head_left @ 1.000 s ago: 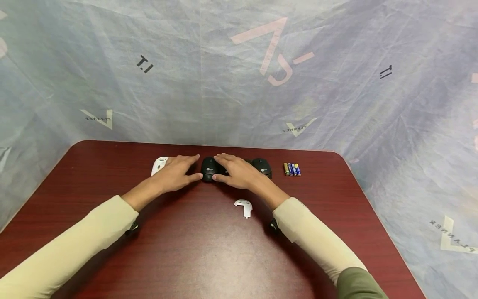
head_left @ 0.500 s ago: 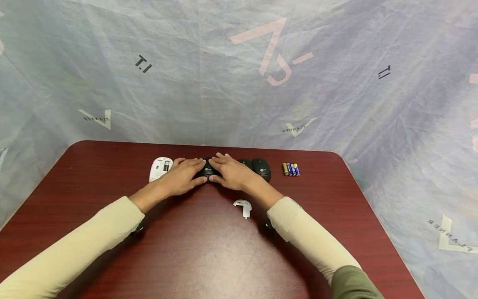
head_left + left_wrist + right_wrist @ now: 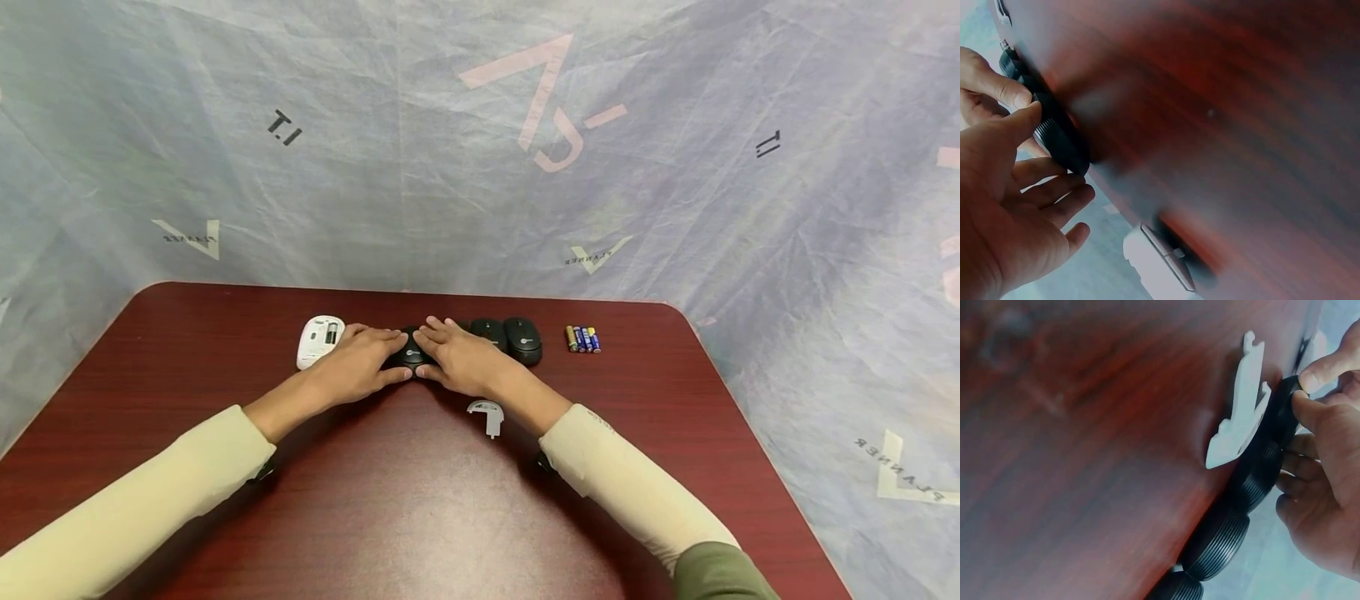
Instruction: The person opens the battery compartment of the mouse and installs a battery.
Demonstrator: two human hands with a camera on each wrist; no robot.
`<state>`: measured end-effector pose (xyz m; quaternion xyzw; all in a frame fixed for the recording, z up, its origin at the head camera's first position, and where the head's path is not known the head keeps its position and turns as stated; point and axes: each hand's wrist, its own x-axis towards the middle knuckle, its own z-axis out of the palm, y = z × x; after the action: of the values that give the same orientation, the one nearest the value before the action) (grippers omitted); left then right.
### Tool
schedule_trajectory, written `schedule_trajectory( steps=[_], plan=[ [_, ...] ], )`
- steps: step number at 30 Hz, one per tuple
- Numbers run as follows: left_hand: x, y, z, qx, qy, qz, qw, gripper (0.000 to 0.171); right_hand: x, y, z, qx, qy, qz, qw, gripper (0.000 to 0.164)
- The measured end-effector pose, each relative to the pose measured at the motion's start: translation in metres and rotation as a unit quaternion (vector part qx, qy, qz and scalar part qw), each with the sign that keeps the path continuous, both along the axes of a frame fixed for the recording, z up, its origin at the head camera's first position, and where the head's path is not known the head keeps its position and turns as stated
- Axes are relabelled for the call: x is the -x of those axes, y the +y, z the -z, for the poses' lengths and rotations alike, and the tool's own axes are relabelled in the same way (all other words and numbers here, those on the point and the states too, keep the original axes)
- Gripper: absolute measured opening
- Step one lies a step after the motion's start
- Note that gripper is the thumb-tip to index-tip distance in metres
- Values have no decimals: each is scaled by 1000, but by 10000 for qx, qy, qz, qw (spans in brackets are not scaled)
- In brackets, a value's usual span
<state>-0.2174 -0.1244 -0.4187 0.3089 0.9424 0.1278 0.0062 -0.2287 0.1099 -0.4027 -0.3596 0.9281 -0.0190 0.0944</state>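
Several black computer mice stand in a row near the table's far edge. Both hands are at the leftmost black mouse (image 3: 412,353), thumb tips close together at its near end. My left hand (image 3: 348,364) holds it from the left, index fingertip on its top; its other fingers bend loosely beside it in the left wrist view. My right hand (image 3: 465,360) holds the same mouse from the right and hides most of the mouse beside it. A white mouse (image 3: 315,340) lies upside down left of the left hand, its battery bay uncovered. A white battery cover (image 3: 489,417) lies near the right wrist.
Two more black mice, a middle one (image 3: 488,331) and an outer one (image 3: 522,340), sit right of the right hand. Several AA-looking batteries (image 3: 582,338) lie side by side farther right. A grey printed sheet (image 3: 405,167) hangs behind the reddish-brown table (image 3: 420,517).
Both hands have closed in on the leftmost black mouse, and it has shifted slightly toward me. The left hand has uncovered more of the white mouse. The batteries and battery cover stay put.
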Motion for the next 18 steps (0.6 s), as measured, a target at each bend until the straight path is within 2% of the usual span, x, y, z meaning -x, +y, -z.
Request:
schedule_trajectory(
  steps=[10, 13, 17, 18],
  plan=[
    [-20, -1, 0, -48, 306, 163, 9994, 61, -20, 0, -5, -250, 154, -219, 9993, 70],
    [-20, -5, 15, -147, 534, 303, 9980, 64, -29, 2, -6, -286, 129, -217, 9993, 70],
    [-12, -13, 51, -528, 744, 477, 9947, 71, -40, 4, -5, -248, 117, -210, 9994, 69],
    [-13, -15, 56, -556, 762, 513, 9942, 72, -42, 4, -5, -215, 119, -231, 9994, 69]
  ],
)
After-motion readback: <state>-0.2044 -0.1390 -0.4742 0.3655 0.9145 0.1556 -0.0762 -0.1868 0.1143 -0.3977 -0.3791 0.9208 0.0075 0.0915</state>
